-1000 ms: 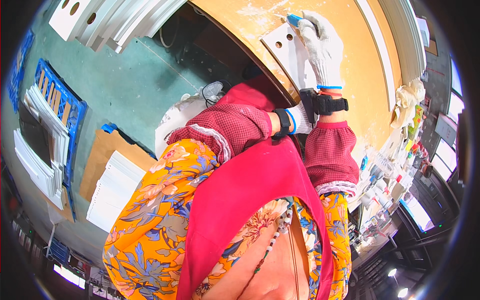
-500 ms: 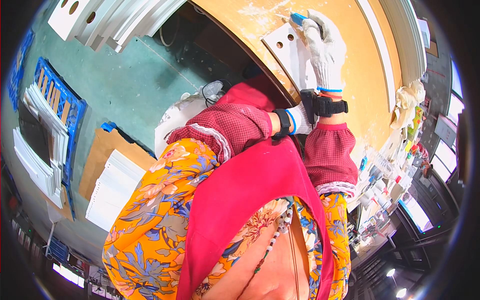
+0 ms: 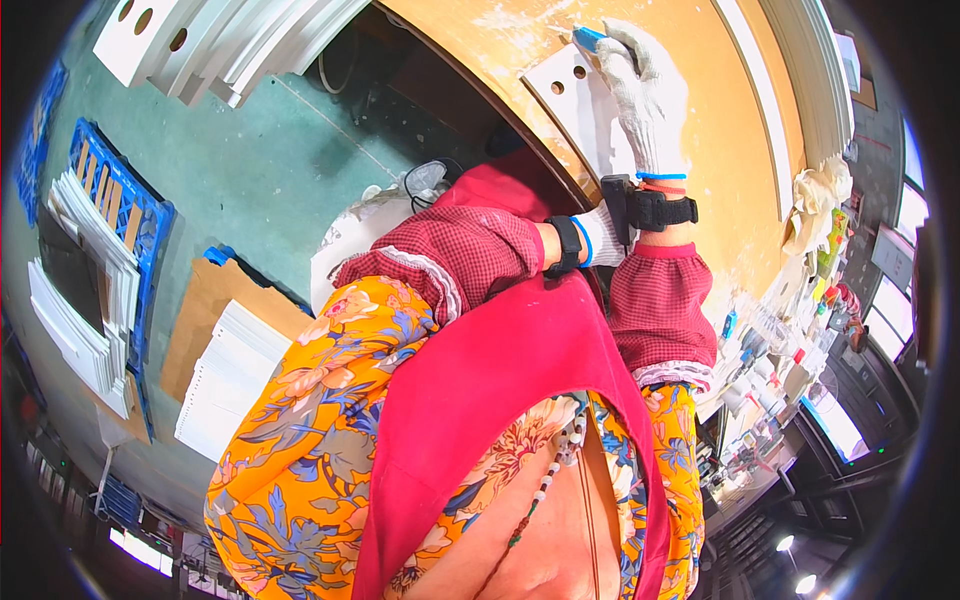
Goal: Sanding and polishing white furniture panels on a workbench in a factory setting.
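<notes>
On the tan worktable (image 3: 725, 130) lies a white board (image 3: 590, 120) with two round holes near its far end. My right hand (image 3: 640, 85), in a white knit glove, reaches over the board's right side. Its fingers are closed round a small blue-handled tool (image 3: 588, 39) by the board's far end; the tool's working tip is too small to make out. My left hand (image 3: 602, 232), gloved too, is at the board's near end, tucked beside my right wrist. Its fingers are hidden behind the strapped black device on that wrist.
White boards with holes (image 3: 190, 50) stand stacked at the far left. Long white strips (image 3: 825, 80) line the table's right side, near a crumpled cloth (image 3: 822, 185) and a cluttered bench (image 3: 760, 370). On the left floor, a blue pallet (image 3: 150, 215) stands beside white panels (image 3: 85, 330).
My right hand and the blue-handled tool have shifted very slightly left. The board and my left hand stay nearly where they were.
</notes>
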The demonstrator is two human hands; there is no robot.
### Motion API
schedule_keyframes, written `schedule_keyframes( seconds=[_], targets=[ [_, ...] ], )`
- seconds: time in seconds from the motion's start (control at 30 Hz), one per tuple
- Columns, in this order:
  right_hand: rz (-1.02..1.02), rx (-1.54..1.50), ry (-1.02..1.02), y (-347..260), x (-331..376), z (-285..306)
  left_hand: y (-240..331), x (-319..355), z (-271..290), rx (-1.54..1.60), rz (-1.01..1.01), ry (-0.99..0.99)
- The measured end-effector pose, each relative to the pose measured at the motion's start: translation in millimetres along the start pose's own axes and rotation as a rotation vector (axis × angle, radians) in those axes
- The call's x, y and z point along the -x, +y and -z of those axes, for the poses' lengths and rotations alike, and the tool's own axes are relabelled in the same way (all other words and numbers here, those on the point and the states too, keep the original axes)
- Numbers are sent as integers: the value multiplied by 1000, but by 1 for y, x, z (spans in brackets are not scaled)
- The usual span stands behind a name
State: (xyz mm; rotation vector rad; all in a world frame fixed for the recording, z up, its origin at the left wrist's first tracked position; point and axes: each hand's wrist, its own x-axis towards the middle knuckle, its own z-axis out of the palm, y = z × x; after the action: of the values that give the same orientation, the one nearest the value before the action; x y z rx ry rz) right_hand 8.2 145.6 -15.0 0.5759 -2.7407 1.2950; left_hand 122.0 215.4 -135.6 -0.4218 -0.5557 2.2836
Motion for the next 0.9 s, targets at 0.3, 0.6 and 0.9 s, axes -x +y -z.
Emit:
schedule_keyframes(
  seconds=[0.3, 0.6, 0.9],
  targets=[
    [87, -54, -188, -24, 10, -2, 3, 4, 18, 187, 61, -69],
    [312, 184, -245, -34, 19, -9, -6, 29, -36, -240, -112, 65],
    [238, 71, -203, -36, 18, 9, -5, 12, 10, -897, -232, -202]
  ],
)
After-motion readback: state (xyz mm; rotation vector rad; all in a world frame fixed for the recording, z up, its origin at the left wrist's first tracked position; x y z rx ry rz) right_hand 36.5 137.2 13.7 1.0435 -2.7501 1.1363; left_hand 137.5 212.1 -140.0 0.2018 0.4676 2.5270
